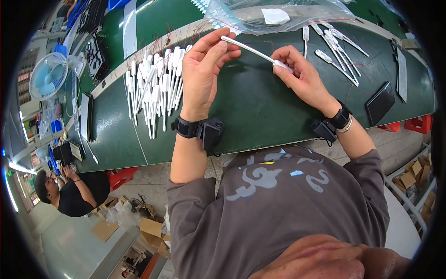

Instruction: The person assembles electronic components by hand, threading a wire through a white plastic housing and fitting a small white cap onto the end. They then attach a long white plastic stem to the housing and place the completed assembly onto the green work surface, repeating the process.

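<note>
A slim white plastic wand [251, 49] with a wider head spans the space between my two hands, above the green work surface. Its thin end is pinched in the fingertips of my left hand [200, 69], whose other fingers are spread. My right hand [304, 78] closes thumb and fingers around the wider end, covering part of it. Left of my left hand lies a dense pile of similar white wands [155, 83], thin red wires trailing from their far ends. Several more wands [335, 46] lie loosely beyond my right hand.
A clear plastic bag [306, 18] lies across the far side. On the right are a black phone-like slab [380, 103] and a grey strip [401, 76]. A blue fan [48, 76] stands at the far left; another person [76, 193] sits below it.
</note>
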Tool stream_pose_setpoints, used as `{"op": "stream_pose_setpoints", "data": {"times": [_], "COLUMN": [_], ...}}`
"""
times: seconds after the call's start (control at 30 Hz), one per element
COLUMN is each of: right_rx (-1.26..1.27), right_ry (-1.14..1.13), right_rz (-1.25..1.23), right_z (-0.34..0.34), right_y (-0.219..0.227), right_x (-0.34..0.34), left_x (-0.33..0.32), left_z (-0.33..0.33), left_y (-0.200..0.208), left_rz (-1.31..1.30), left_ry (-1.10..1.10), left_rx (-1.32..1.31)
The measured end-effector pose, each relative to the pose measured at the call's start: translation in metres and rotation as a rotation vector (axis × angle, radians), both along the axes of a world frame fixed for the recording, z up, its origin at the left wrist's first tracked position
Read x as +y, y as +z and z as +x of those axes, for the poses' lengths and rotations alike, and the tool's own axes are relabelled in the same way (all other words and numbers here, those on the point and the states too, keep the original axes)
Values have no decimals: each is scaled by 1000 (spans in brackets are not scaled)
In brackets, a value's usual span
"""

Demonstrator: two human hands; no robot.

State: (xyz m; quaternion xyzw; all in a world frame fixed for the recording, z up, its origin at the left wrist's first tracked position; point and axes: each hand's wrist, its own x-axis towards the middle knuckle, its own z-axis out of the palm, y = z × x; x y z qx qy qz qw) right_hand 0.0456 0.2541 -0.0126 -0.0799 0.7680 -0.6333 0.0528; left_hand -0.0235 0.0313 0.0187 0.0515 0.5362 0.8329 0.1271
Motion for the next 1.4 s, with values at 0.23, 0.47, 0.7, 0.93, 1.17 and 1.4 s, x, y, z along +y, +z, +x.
{"op": "stream_pose_setpoints", "data": {"times": [0.23,0.47,0.7,0.93,1.17,1.4], "right_rx": [-28,105,130,187,194,191], "right_ry": [-41,-129,-169,-167,-80,-37], "right_rz": [-20,57,80,150,157,186], "right_z": [-1,0,-1,1,1,1], "right_y": [5,-1,-3,3,3,4], "right_x": [0,1,1,-1,-3,-3], "left_x": [5,13,16,5,-12,-14], "left_z": [5,10,13,7,-4,-4], "left_y": [-4,-11,-9,-10,8,-2], "left_rz": [-121,-332,-420,-544,-427,-426], "left_ry": [59,168,227,60,-462,-527], "left_rx": [91,185,204,105,-115,-49]}}
